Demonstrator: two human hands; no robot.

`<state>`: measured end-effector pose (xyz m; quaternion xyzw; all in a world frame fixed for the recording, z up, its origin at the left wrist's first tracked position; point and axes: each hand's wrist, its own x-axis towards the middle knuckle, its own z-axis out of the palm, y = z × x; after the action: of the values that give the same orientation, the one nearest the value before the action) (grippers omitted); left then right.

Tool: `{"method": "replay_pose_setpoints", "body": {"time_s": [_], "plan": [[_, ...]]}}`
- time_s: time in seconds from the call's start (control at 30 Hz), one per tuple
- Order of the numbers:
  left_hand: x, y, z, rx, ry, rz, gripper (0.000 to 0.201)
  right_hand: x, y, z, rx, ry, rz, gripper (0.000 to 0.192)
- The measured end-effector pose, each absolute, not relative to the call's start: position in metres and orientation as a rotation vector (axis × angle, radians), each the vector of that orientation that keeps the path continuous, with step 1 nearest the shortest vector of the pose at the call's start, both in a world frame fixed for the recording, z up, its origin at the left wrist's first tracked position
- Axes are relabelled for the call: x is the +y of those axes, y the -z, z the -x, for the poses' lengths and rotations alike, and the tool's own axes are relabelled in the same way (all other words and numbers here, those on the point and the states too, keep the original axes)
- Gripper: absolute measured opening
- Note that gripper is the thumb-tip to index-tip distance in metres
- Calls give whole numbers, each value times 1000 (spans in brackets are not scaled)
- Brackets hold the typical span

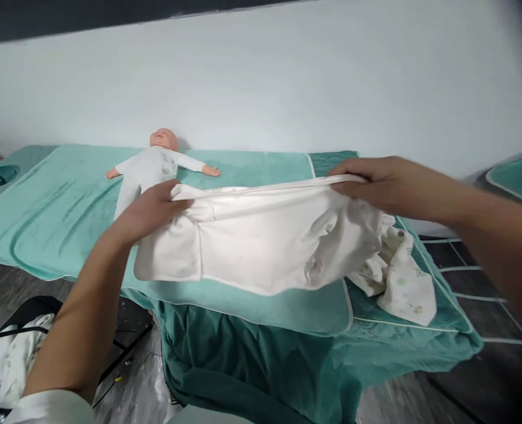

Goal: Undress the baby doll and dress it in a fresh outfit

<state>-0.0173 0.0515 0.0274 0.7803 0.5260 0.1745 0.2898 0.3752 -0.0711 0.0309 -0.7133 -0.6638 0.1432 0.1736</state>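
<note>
Head view: we look down over both forearms at a padded bed covered in a teal towel.
Left hand: our arm reaches forward from the lower left; the fingers are closed over the upper left edge of a white cloth, thumb on top, gripping it.
Right hand: our arm comes in from the right, held level; fingers and thumb pinch the cloth's upper right edge.
White cloth: stretched between our two hands, its top hem lifted and taut, its lower part sagging onto the towel near the front edge of the bed.
Doll: a baby doll in a white suit lies on its back just behind our left hand, arms spread, head towards the wall.
Printed cloth: a crumpled pale piece lies on the bed to the right, partly under the white cloth.
Floor bundle: more pale fabric lies low on the left, beside the bed.
</note>
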Motion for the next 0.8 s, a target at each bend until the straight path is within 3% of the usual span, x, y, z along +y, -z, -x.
{"method": "replay_pose_setpoints", "body": {"time_s": [0.13, 0.27, 0.33, 0.4, 0.5, 0.8], "plan": [[82, 7, -6, 1783, -209, -2349, 23, -35, 16, -365, -1894, -375, 2251, 25], [83, 53, -40, 1987, -550, -2538, 34, -13, 75, -322, -1805, 145, 2187, 45], [70, 79, -58, 1873, -707, -2655, 38, -11, 106, -291, -1809, 201, 1967, 50], [56, 104, -73, 1561, -707, -2768, 36, -11, 134, -261, -1821, 56, 1806, 51], [46, 135, -87, 1247, -562, -2772, 36, -9, 165, -239, -1677, -32, 1925, 48], [98, 137, -90, 1589, -425, -2499, 50, 15, 157, -273, -1552, 2, 2263, 55]]}}
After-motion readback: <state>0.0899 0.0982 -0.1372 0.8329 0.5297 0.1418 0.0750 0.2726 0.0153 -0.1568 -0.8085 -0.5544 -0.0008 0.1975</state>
